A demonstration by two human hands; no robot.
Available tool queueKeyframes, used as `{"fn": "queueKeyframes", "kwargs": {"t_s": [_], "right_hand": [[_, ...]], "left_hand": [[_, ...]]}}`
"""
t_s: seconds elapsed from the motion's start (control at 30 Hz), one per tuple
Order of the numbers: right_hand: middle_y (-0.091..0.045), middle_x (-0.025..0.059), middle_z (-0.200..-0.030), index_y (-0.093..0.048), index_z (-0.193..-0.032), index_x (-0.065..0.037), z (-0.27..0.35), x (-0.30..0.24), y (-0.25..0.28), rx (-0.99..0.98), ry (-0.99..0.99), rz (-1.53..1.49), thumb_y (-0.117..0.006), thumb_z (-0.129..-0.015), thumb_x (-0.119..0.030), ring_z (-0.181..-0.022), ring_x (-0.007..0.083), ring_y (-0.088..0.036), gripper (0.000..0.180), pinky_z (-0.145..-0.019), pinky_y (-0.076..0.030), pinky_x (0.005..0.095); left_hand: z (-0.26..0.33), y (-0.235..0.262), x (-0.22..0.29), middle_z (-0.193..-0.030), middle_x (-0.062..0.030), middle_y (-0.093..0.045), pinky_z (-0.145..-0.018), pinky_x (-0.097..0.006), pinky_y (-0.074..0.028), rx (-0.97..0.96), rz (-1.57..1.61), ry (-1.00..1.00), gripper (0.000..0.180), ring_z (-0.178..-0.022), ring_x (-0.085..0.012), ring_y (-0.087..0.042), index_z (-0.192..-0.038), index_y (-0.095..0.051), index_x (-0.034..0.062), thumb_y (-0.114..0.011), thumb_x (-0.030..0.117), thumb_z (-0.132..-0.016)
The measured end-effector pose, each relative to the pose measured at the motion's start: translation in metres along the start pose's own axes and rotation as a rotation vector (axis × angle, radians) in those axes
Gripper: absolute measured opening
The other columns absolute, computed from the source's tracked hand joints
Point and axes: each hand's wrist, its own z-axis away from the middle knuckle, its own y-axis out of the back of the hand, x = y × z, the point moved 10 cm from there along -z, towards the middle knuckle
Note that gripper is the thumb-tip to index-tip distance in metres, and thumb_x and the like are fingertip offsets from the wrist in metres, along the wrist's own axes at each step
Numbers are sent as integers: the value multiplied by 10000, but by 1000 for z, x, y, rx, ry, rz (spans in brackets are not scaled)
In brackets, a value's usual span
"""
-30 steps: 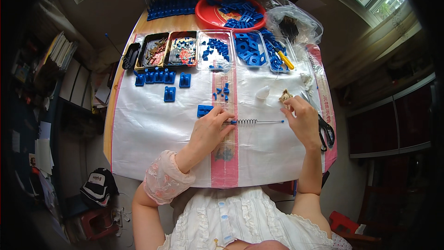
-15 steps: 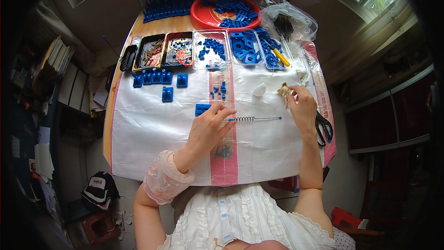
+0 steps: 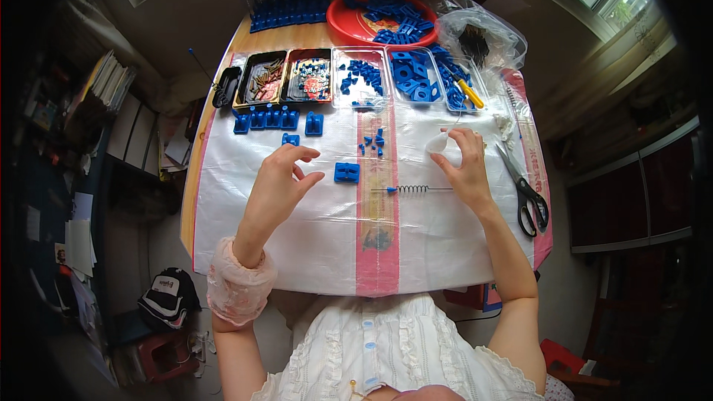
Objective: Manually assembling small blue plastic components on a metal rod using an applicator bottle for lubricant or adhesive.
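My right hand (image 3: 469, 171) has its fingers round a small white translucent plastic bottle (image 3: 438, 145). Below it on the table lies a thin wire with a black coil spring (image 3: 413, 188) and a small blue cone-shaped tip (image 3: 391, 190); its far right end is hidden by the hand. My left hand (image 3: 276, 182) holds nothing, fingers apart, beside a blue plastic block (image 3: 290, 139) that it partly covers. A separate blue block (image 3: 346, 172) sits right of it. Several small blue pieces (image 3: 379, 136) are scattered beyond that block.
Open trays stand along the back, holding screws (image 3: 265, 78), nuts (image 3: 310, 80) and blue parts (image 3: 413, 77). Behind them is a red basin (image 3: 339, 24). Black scissors (image 3: 530, 203) lie at the right. Several blue assemblies (image 3: 264, 119) line up at left.
My left hand has let go of the spring wire and moved left. My right hand has left the crumpled beige cloth and taken hold of the white bottle. The view has shifted slightly.
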Motion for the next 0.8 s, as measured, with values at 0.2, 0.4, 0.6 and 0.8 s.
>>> {"fn": "queueKeyframes", "kwargs": {"t_s": [0.2,0.4,0.6,0.8], "right_hand": [[-654,70,-1088,-703,-1115,-65,-7,-1,-9,-16,-35,-10,-827,-818,-106,-1075,283,-544,324,-976,-425,404],[-717,54,-1116,-679,-1083,-53,-7,31,-8,-19,-255,-351,-769,-897,-69,-999,184,-602,208,-864,-494,346],[-725,135,-1171,-581,-1191,-21,1,17,7,-59,-297,-704,-648,-1005,-8,-1114,176,-686,198,-956,-529,299],[-733,115,-1146,-632,-1171,0,9,9,12,-66,-262,-764,-686,-992,-23,-1071,159,-693,188,-919,-531,292]], "left_hand": [[-7,-46,-23,-1013,-93,-667,-744,-339,-546,-156,-10,44,434,-758,-175,-623,-1176,-735,71,-884,148,-776],[-10,-56,-24,-941,-46,-608,-706,-324,-508,-114,13,39,415,-744,-163,-557,-1172,-761,123,-885,186,-781],[-12,-63,-35,-906,-21,-590,-670,-285,-456,-119,262,62,308,-725,-117,-474,-1134,-815,135,-855,138,-828],[-15,-70,-37,-875,22,-601,-651,-246,-427,-88,291,13,215,-720,-81,-471,-1053,-829,95,-797,3,-862]]}}
